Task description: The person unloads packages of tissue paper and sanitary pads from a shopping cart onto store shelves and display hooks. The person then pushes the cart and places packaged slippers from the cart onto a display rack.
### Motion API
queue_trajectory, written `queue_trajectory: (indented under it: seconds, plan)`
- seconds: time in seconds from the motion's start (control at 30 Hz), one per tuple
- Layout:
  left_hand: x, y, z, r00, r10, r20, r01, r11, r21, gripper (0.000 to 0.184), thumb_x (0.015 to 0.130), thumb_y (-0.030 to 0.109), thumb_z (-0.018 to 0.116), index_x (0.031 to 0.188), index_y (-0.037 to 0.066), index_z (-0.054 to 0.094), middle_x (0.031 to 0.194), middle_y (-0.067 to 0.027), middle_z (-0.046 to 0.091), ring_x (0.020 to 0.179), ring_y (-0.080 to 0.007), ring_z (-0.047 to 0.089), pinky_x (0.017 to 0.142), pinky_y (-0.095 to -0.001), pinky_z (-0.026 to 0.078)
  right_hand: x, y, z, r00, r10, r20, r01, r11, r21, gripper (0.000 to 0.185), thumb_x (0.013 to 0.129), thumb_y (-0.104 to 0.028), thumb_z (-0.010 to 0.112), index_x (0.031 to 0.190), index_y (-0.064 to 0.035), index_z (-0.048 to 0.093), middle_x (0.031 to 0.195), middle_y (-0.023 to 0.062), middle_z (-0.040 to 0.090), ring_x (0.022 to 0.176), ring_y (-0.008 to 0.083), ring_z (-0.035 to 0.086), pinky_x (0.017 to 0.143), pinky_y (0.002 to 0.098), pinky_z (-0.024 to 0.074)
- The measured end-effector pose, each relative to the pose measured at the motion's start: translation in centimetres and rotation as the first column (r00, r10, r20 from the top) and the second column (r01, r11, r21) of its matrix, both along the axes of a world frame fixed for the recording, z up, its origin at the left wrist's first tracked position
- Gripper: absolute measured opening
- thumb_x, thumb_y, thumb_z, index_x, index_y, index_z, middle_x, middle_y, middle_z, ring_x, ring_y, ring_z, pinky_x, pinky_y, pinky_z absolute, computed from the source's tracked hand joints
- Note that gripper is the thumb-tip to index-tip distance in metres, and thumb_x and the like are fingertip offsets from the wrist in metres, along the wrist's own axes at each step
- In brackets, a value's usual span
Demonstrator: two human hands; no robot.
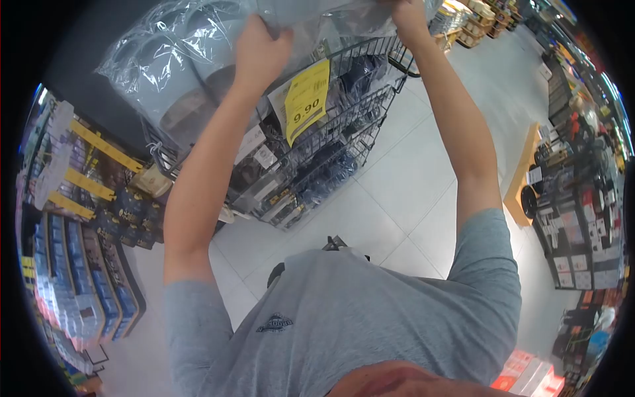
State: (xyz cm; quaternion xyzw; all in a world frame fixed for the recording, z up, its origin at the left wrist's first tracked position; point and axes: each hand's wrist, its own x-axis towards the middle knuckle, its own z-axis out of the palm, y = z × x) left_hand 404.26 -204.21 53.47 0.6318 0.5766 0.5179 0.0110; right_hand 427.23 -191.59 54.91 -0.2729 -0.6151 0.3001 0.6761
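Observation:
Clear plastic packaging stretches between my two hands at the top edge of the view, over a black wire basket rack. My left hand is closed on its left side, with the thumb apart. The fingers of my right hand are closed on its right end, partly cut off by the frame. Left of my left hand lie large whitish rounded containers wrapped in shiny clear plastic. A yellow price sign reading 9.90 hangs on the rack's front, between my forearms.
Lower rack baskets hold dark bagged goods. Shelves with blue packages and yellow label strips stand at left. Along the right is a stocked display with a wooden edge. Pale floor tiles lie between.

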Motion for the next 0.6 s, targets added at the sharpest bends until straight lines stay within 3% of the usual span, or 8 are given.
queue_trajectory:
  seconds: [0.17, 0.23, 0.27, 0.37, 0.4, 0.5, 0.53, 0.6]
  plan:
    - [0.2, 1.6, -3.0, 0.995, 0.045, 0.085, -0.044, 0.999, -0.014, 0.044, 0.079, 0.026, 0.066, 0.102, -0.009, 0.052, 0.095, -0.0259, 0.064, 0.092, -0.0398, 0.062, 0.08, -0.0425, 0.047, -1.1, 8.5, -5.5, 0.979, 0.193, 0.071, -0.186, 0.978, -0.09, 0.021, 0.074, -0.007, 0.053, 0.092, -0.001, 0.063, 0.08, 0.0047, 0.061, 0.074, 0.0164, 0.051, 0.065, 0.0308, 0.0427]
    - [1.0, 2.7, -3.9, 0.987, 0.112, 0.116, -0.106, 0.993, -0.059, 0.039, 0.08, 0.023, 0.069, 0.1, -0.007, 0.055, 0.081, -0.0127, 0.061, 0.073, -0.0202, 0.056, 0.067, -0.0333, 0.044, 0.3, 8.0, -5.3, 0.946, 0.077, 0.314, -0.044, 0.993, -0.111, 0.025, 0.076, -0.01, 0.055, 0.098, -0.0017, 0.064, 0.087, 0.0075, 0.063, 0.082, 0.0182, 0.055, 0.072, 0.0324, 0.0441]
    - [1.4, 2.9, -4.4, 0.982, 0.088, 0.165, -0.072, 0.992, -0.101, 0.04, 0.081, 0.023, 0.069, 0.102, -0.008, 0.055, 0.084, -0.0129, 0.061, 0.076, -0.0195, 0.056, 0.07, -0.0328, 0.044, 0.5, 8.6, -5.8, 0.983, 0.083, 0.164, -0.076, 0.996, -0.053, 0.023, 0.081, -0.008, 0.056, 0.098, 0.0031, 0.068, 0.092, 0.0136, 0.07, 0.08, 0.0187, 0.064, 0.073, 0.0293, 0.0489]
    - [2.4, 3.1, -5.3, 0.981, 0.094, 0.167, -0.062, 0.98, -0.187, 0.041, 0.081, 0.022, 0.069, 0.108, -0.007, 0.056, 0.088, -0.0126, 0.063, 0.079, -0.0204, 0.057, 0.074, -0.0329, 0.044, 0.9, 6.7, -5.5, 0.964, 0.098, 0.247, -0.101, 0.995, 0.002, 0.028, 0.082, -0.013, 0.055, 0.102, 0.0041, 0.065, 0.092, 0.0123, 0.068, 0.082, 0.0175, 0.061, 0.074, 0.0296, 0.0477]
    - [2.1, 3.5, -5.8, 0.983, 0.107, 0.149, -0.071, 0.971, -0.23, 0.048, 0.079, 0.028, 0.068, 0.111, -0.005, 0.056, 0.105, -0.0246, 0.064, 0.101, -0.0375, 0.062, 0.087, -0.0408, 0.046, 1.1, 5.1, -4.7, 0.946, 0.046, 0.322, -0.047, 0.999, -0.004, 0.03, 0.08, -0.013, 0.057, 0.104, 0.005, 0.064, 0.096, 0.0134, 0.069, 0.086, 0.0192, 0.062, 0.077, 0.0315, 0.048]
    - [3.2, 2.4, -5.1, 0.981, 0.164, 0.103, -0.134, 0.959, -0.25, 0.048, 0.078, 0.028, 0.068, 0.112, -0.005, 0.056, 0.107, -0.0248, 0.064, 0.103, -0.0375, 0.061, 0.088, -0.0408, 0.045, 1.6, 4.4, -4.8, 0.891, -0.055, 0.451, 0.072, 0.997, -0.019, 0.042, 0.075, -0.025, 0.062, 0.105, 0.0046, 0.063, 0.096, 0.0181, 0.068, 0.091, 0.0247, 0.065, 0.081, 0.0339, 0.0486]
    - [3.5, 2.2, -4.9, 0.98, 0.172, 0.099, -0.142, 0.957, -0.254, 0.049, 0.078, 0.028, 0.068, 0.111, -0.006, 0.056, 0.107, -0.0258, 0.063, 0.104, -0.0382, 0.061, 0.088, -0.0411, 0.045, 1.6, 4.7, -4.9, 0.892, -0.052, 0.448, 0.067, 0.998, -0.018, 0.042, 0.075, -0.025, 0.062, 0.105, 0.0046, 0.063, 0.096, 0.0181, 0.068, 0.091, 0.0247, 0.065, 0.081, 0.0339, 0.0486]
    - [3.7, 2.3, -4.8, 0.978, 0.187, 0.093, -0.159, 0.956, -0.248, 0.048, 0.078, 0.028, 0.068, 0.11, -0.007, 0.056, 0.106, -0.0257, 0.064, 0.103, -0.038, 0.061, 0.088, -0.0408, 0.046, 1.5, 5.1, -5.2, 0.873, -0.085, 0.48, 0.091, 0.996, 0.011, 0.043, 0.07, -0.02, 0.065, 0.102, 0.0079, 0.062, 0.098, 0.0245, 0.067, 0.095, 0.0352, 0.065, 0.083, 0.0383, 0.0496]
